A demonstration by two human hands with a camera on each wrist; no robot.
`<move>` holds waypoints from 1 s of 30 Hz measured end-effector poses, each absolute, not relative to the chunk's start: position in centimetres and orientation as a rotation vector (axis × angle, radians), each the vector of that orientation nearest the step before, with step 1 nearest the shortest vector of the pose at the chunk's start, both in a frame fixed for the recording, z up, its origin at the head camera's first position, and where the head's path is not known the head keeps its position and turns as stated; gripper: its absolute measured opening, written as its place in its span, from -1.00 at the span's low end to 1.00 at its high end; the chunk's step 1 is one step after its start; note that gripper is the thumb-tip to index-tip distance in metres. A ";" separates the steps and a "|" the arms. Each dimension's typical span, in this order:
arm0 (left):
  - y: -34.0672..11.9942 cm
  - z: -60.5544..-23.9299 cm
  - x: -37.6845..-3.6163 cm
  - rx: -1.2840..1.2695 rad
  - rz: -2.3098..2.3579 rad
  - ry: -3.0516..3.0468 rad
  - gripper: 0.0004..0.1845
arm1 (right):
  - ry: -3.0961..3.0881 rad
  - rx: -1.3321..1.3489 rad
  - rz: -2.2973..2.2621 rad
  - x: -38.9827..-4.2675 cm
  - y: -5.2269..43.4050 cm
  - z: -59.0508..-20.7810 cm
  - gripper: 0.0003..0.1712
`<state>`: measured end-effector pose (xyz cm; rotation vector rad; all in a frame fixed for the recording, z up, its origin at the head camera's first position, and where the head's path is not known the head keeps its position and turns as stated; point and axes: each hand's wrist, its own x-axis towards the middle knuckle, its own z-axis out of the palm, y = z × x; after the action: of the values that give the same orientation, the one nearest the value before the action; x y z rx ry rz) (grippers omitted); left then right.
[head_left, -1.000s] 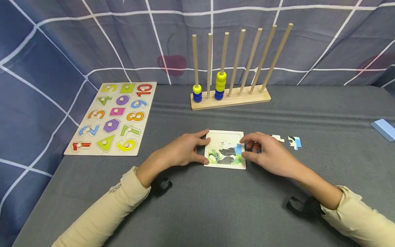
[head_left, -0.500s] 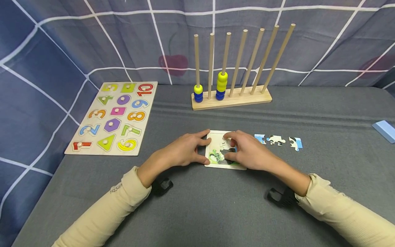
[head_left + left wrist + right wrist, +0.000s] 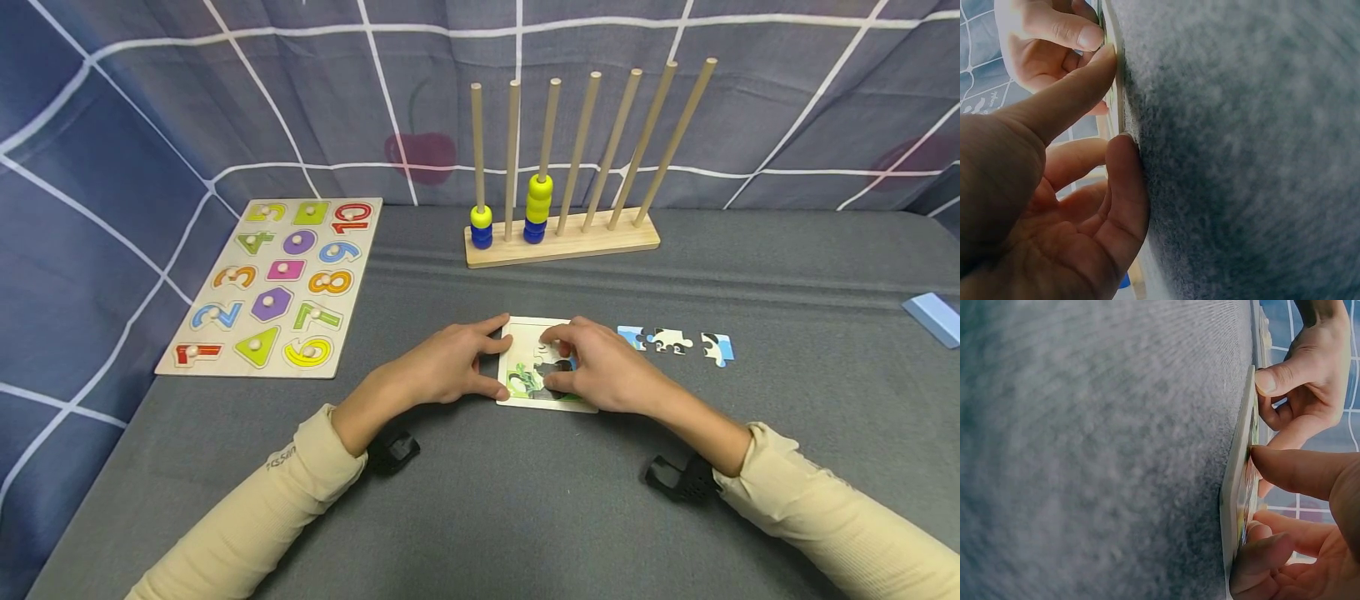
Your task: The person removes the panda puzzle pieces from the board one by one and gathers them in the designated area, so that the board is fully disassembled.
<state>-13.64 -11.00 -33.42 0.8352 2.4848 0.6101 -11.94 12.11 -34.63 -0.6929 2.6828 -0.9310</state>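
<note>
A small square panda jigsaw puzzle tray (image 3: pixel 517 335) lies on the grey tabletop, part bare backing and part filled with green, black and white pieces. My left hand (image 3: pixel 446 364) holds its left side, thumb at the near corner and fingers at the far corner; the left wrist view shows the thumb (image 3: pixel 1082 87) against the rim. My right hand (image 3: pixel 611 367) is over the tray's right half, thumb and fingertips spread and touching the pieces. In the right wrist view its thumb (image 3: pixel 1291 469) rests on the tray's face. This hand hides much of the picture.
Loose jigsaw pieces lie right of the tray: a blue one (image 3: pixel 632 337), a white one (image 3: pixel 670 340) and a blue-and-black one (image 3: pixel 718 348). A number board (image 3: pixel 352 304) is at left, a wooden peg stand (image 3: pixel 592 244) behind, a blue block (image 3: pixel 933 317) far right.
My right hand has moved left from the tray's right edge onto its pieces, uncovering the loose pieces at right, and has stayed there over the last half second. My left hand keeps its place.
</note>
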 end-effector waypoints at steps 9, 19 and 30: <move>-11.0 -33.4 -13.6 0.829 0.619 2.479 -0.23 | 2.672 -0.644 -0.990 -11.8 12.2 -34.6 -0.50; -11.0 -33.5 -13.7 0.808 0.627 2.470 -0.23 | 2.722 -0.630 -0.992 -11.6 12.0 -34.4 -0.53; -11.0 -33.5 -13.7 0.811 0.613 2.471 -0.23 | 2.670 -0.606 -1.106 -11.4 12.1 -34.3 -0.56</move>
<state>-13.66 -10.98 -33.51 0.8110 2.4710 0.6129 -11.42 12.09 -34.28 -0.6059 2.6703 -1.1064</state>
